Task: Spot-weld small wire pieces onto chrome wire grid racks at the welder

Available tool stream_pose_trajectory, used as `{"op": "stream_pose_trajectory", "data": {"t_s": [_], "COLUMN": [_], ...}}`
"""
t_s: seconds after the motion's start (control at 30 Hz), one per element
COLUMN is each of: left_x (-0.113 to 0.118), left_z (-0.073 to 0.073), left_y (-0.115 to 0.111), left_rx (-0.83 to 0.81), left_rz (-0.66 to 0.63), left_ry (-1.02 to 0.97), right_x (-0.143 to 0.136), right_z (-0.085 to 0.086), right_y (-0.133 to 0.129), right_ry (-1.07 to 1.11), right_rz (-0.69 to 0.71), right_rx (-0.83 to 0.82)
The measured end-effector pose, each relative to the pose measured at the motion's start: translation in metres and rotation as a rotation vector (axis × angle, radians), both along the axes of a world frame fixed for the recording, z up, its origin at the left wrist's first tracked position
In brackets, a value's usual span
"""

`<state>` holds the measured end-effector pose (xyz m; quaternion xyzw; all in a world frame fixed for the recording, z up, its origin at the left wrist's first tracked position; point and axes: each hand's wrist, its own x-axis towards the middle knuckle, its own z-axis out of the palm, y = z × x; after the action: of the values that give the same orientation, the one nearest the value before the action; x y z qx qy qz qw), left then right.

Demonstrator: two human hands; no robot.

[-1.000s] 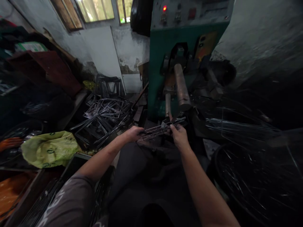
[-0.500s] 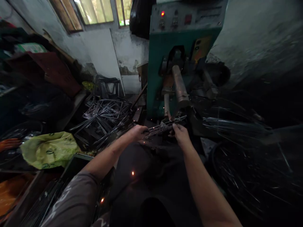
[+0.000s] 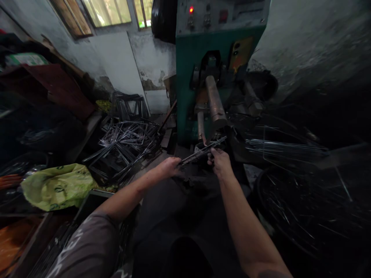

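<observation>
A thin metal wire frame [image 3: 197, 153] slants between my two hands, just below the electrodes of a green spot welder [image 3: 189, 69]. My left hand [image 3: 171, 166] is closed on the frame's left end. Toward its right part, my right hand [image 3: 219, 160] pinches the frame, with thumb and fingers together. The thick upper electrode arm [image 3: 215, 102] points down toward me, and the thinner lower electrode [image 3: 201, 127] nearly meets the wires; whether they touch I cannot tell. The frame's exact shape is blurred in the dim light.
A heap of bent wire frames [image 3: 124, 135] lies on the floor to the left. Nearer is a yellow-green sack [image 3: 59, 187], with another person's hand [image 3: 10, 180] at the far left edge. On the right, a dark tub [image 3: 261, 193] holds wire pieces, beside long metal rods [image 3: 281, 146].
Sparks that were flying around the frame and over my lap are gone. The frame's right end has dropped slightly toward me, and the view has shifted a little to the right.
</observation>
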<state>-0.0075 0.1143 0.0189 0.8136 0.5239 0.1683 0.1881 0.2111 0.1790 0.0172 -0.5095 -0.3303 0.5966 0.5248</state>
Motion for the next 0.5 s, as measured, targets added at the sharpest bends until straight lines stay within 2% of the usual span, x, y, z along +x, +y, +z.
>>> {"op": "stream_pose_trajectory", "data": {"t_s": [0.1, 0.17, 0.23, 0.4, 0.5], "left_x": [-0.004, -0.008, -0.011, -0.007, -0.004], "left_z": [-0.004, -0.005, -0.004, 0.005, 0.007], "left_y": [-0.002, -0.006, -0.004, 0.007, 0.008], "left_rx": [-0.006, 0.014, 0.065, 0.104, 0.111], "left_rz": [-0.035, -0.072, -0.05, -0.039, -0.051], "left_ry": [-0.03, -0.083, -0.131, -0.093, -0.063], "right_x": [-0.004, -0.005, -0.003, 0.003, 0.01], "right_z": [0.006, 0.01, 0.012, 0.007, 0.004], "right_y": [-0.004, -0.01, -0.011, 0.0, -0.003], "right_ry": [0.006, -0.015, -0.031, -0.003, -0.087], "right_rz": [-0.045, -0.035, -0.008, 0.029, 0.048], "right_rx": [-0.039, -0.016, 0.006, -0.015, -0.01]}}
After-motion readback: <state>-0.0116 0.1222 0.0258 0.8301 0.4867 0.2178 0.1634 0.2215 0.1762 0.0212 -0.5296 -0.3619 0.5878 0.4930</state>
